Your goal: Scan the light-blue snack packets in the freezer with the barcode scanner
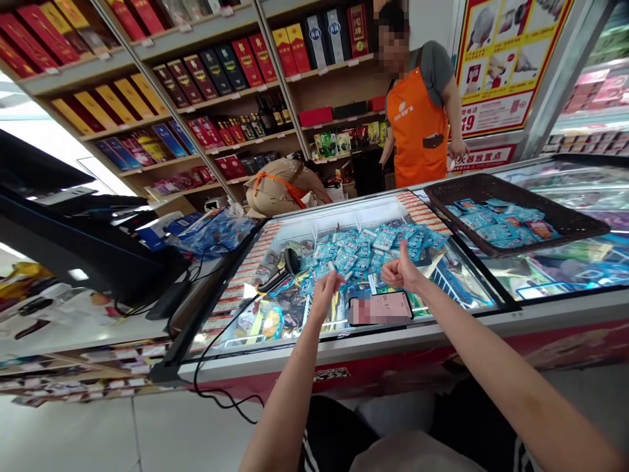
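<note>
Over the glass-topped freezer, my left hand (326, 292) is held with its fingers curled in and no object showing in it. My right hand (401, 271) is a fist with the thumb pointing up, and nothing is seen in it. Just beyond both hands, a spread of small blue packets (361, 252) lies on the glass. Below and between the hands is a phone (383, 309) lying flat with its screen lit. A black handheld scanner (285, 270) rests left of the packets, its cable running down over the freezer's front edge.
A dark brown tray (574, 223) holding more blue packets stands on the freezer at right. A black monitor (93, 229) is on the left counter. Across the freezer stands a person in an orange apron (417, 131), near a brown sack (282, 187) and shelves of boxes.
</note>
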Tool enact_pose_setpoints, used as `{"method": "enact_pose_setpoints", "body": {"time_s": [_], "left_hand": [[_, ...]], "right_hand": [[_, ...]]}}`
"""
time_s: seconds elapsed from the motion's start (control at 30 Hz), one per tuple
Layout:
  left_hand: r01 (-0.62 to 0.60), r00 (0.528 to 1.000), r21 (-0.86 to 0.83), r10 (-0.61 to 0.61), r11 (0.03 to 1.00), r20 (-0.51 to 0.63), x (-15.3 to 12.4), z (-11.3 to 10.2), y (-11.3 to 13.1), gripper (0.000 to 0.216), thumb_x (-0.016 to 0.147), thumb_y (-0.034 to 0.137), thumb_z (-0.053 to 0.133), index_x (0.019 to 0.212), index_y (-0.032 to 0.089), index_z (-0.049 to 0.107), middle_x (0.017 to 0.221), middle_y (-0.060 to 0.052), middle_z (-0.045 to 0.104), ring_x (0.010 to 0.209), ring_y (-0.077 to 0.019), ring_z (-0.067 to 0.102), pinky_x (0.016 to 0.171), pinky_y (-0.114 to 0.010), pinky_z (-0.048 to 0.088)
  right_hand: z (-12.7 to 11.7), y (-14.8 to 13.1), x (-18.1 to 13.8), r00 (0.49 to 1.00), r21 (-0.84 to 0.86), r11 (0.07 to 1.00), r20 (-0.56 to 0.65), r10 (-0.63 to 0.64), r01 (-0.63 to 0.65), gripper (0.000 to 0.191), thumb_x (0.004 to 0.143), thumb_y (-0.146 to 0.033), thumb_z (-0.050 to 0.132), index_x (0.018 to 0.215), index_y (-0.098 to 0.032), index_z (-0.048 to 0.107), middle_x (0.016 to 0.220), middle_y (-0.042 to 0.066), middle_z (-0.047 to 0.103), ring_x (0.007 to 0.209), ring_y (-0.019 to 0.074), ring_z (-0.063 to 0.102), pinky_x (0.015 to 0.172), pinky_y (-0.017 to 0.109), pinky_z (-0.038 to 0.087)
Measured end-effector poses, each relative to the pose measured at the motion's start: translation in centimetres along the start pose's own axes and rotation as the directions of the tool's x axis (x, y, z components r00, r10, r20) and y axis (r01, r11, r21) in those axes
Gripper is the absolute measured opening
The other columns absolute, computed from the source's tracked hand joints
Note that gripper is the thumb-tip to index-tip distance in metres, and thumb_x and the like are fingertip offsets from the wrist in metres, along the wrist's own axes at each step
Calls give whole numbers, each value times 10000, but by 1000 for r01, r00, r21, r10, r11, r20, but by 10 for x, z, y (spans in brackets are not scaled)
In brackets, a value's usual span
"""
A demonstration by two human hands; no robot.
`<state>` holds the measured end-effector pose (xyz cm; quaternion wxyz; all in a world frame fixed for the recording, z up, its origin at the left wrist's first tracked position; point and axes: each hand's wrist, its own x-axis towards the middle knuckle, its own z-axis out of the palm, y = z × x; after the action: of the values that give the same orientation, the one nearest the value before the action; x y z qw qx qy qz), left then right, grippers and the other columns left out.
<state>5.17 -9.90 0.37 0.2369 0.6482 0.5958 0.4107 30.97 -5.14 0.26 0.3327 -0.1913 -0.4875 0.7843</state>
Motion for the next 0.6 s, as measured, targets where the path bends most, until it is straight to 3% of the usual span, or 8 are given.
{"method": "enact_pose_setpoints", "body": {"time_s": [0.07, 0.13, 0.2, 0.33, 0.4, 0.47, 0.57, 0.6], "left_hand": [[0, 983, 100, 18, 995, -180, 2, -27, -19, 481, 853, 595, 445, 1058, 201, 627, 1060, -136, 623, 1035, -280, 565, 884, -423, 451], [34, 947, 210, 36, 977, -320, 8, -58, -43, 488, 837, 432, 512, 1260, 192, 540, 1354, -184, 493, 1322, -340, 387, 1065, -498, 318], [154, 928, 537, 66, 830, -367, 17, -86, -68, 644, 797, 332, 545, 1407, 180, 406, 1465, -189, 415, 1401, -346, 310, 1123, -526, 238], [258, 955, 752, -45, 606, -292, 34, -121, -104, 578, 838, 397, 507, 1368, 174, 448, 1326, -194, 557, 1248, -372, 487, 1072, -574, 284], [254, 959, 760, -51, 598, -280, 35, -121, -107, 518, 835, 428, 519, 1265, 139, 533, 1197, -204, 608, 1147, -375, 549, 993, -549, 376], [267, 941, 664, -40, 699, -336, 30, -107, -100, 497, 842, 447, 522, 1208, 114, 562, 1117, -199, 619, 1080, -353, 581, 915, -489, 447], [249, 928, 606, -7, 755, -372, 17, -59, -68, 501, 879, 476, 481, 1251, 141, 521, 1115, -160, 609, 1073, -295, 580, 892, -425, 476], [191, 927, 534, 28, 824, -374, 13, -38, -52, 493, 853, 454, 539, 1237, 145, 529, 1108, -155, 607, 1066, -297, 575, 903, -437, 473]], "right_hand": [[-3, 10, -6, 998, -14, 999, -53, -31, 31, 900, 688, -898, -82, 424, -201, 422, 380, -52, 195, 364, 70, 145, 392, 236, 71], [-6, 17, -9, 995, -84, 996, -91, -35, 27, 915, 709, -881, -91, 423, -198, 447, 369, -46, 200, 360, 74, 157, 398, 245, 71], [-6, 21, -7, 994, -163, 987, -104, -27, 10, 932, 714, -874, -102, 426, -193, 466, 369, -38, 223, 359, 74, 171, 402, 251, 78], [0, 19, 3, 990, -313, 950, -129, -55, 12, 946, 742, -853, -99, 442, -181, 496, 363, -27, 271, 353, 68, 194, 411, 254, 105], [6, 17, 9, 987, -373, 928, -147, -65, 6, 935, 781, -839, -44, 470, -171, 532, 370, -25, 305, 359, 66, 236, 418, 244, 151], [15, 17, 18, 981, -449, 893, -181, -72, -17, 879, 825, -827, 98, 520, -162, 584, 403, -13, 391, 384, 72, 333, 435, 235, 234], [37, 24, 38, 967, -608, 794, -217, -136, -24, 646, 804, -759, 460, 698, -160, 678, 597, 26, 625, 529, 123, 556, 542, 254, 407], [46, 27, 46, 964, -639, 770, -201, -176, 8, 570, 779, -720, 547, 782, -169, 694, 714, 41, 685, 650, 157, 625, 615, 268, 451]]}}
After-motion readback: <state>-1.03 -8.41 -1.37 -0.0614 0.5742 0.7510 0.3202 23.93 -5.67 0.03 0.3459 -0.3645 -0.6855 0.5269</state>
